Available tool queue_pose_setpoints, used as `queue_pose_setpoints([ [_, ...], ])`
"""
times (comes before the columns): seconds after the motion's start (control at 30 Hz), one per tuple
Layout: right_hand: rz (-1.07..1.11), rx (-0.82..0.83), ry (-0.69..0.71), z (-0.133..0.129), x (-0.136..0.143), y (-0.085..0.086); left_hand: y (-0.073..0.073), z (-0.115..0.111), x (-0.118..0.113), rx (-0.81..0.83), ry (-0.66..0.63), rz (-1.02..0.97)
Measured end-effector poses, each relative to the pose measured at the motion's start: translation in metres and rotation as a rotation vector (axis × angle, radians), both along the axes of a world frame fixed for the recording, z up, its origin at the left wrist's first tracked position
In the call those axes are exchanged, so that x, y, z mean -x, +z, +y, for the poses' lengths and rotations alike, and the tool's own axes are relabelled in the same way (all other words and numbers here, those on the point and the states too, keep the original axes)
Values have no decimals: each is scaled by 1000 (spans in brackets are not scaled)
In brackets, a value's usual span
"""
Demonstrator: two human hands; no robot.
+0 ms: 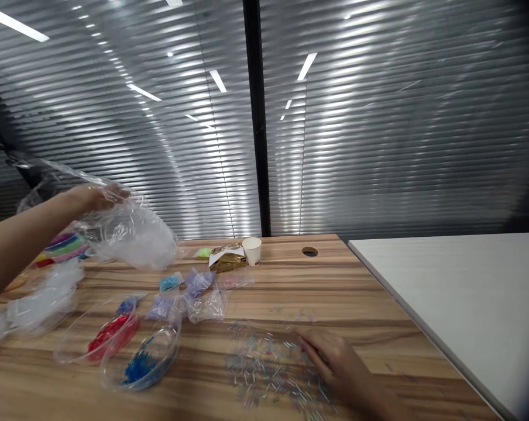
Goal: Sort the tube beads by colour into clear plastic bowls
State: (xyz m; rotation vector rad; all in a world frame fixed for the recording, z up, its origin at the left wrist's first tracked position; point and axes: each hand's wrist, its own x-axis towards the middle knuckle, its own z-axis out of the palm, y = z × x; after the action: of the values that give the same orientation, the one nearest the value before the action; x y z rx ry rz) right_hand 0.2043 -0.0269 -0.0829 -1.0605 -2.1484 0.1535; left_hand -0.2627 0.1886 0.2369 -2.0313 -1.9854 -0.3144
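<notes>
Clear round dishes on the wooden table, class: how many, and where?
2, on the table's left side: one dish holds red pieces; the other dish, nearer the camera and to its right, holds blue pieces. More may be hidden behind the plastic bag.

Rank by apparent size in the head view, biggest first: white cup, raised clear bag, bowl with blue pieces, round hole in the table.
1. Raised clear bag
2. Bowl with blue pieces
3. White cup
4. Round hole
Apparent size only; the bowl is nearer the camera.
</notes>
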Motion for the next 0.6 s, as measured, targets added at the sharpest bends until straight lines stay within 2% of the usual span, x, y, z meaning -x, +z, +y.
queue_pose_setpoints([
  [0.1, -26, -3, -2, 0, -1, 0, 13, -4, -1, 68, 120, 186],
  [0.17, -23, -25, 4, 1, -2, 0, 15, -9, -8, 60, 178, 419],
  [0.23, -14, -49, 6, 1, -2, 0, 14, -14, -17, 43, 185, 505],
  [0.37, -14, -75, -3, 1, -3, 3, 17, -16, -33, -76, 236, 332],
  [0.6, -58, -128, -13, 2, -4, 5, 38, -24, -41, -364, 336, -65],
])
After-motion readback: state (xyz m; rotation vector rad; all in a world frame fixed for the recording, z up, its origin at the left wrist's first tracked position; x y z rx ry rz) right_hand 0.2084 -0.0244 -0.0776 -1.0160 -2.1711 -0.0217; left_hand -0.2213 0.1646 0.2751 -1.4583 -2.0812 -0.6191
